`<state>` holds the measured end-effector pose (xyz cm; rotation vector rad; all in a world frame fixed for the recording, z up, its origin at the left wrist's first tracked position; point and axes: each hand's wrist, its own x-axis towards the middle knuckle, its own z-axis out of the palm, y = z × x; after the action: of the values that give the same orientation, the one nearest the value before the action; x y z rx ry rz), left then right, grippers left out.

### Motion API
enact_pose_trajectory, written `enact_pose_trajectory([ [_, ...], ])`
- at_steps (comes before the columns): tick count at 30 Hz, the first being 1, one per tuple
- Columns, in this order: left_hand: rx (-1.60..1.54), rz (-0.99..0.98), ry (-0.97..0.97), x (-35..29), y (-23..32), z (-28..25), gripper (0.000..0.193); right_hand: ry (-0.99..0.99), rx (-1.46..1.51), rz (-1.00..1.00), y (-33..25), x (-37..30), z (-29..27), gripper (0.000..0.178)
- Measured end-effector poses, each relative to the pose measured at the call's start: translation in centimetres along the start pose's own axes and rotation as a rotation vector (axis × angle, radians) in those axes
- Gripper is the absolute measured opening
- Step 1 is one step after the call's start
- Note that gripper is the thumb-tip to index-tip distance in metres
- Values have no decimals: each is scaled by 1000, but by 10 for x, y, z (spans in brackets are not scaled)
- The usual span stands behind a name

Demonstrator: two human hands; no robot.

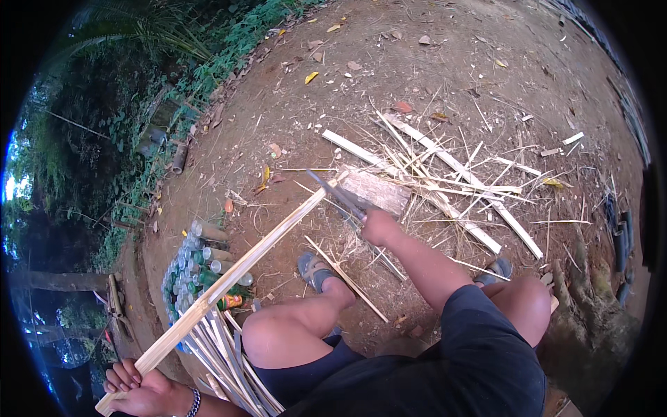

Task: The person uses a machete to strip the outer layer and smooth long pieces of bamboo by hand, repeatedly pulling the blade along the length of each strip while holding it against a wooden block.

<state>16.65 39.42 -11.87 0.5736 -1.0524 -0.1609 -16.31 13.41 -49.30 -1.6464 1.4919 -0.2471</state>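
My left hand, at the lower left, is wrapped round the near end of a long pale bamboo strip. The strip slants up and away to the right, its far end by a flat wooden block on the ground. My right hand grips a large knife, its handle mostly hidden by the fingers. The dark knife blade points up and left, lying across the strip's far end near the block's left side. Whether the edge has cut into the strip I cannot tell.
Split bamboo strips lie crossed right of the block among shavings. A bundle of thin strips rests beside my left leg, near many glass bottles. My sandalled foot is close to the work. A tree trunk stands at right.
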Motion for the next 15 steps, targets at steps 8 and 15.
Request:
enact_pose_trajectory([
  [8, 23, -99, -37, 30, -9, -13, 50, 34, 50, 137, 40, 50, 2, 34],
  [15, 72, -123, -28, 48, -13, -23, 52, -47, 25, 253, 76, 81, 3, 32],
])
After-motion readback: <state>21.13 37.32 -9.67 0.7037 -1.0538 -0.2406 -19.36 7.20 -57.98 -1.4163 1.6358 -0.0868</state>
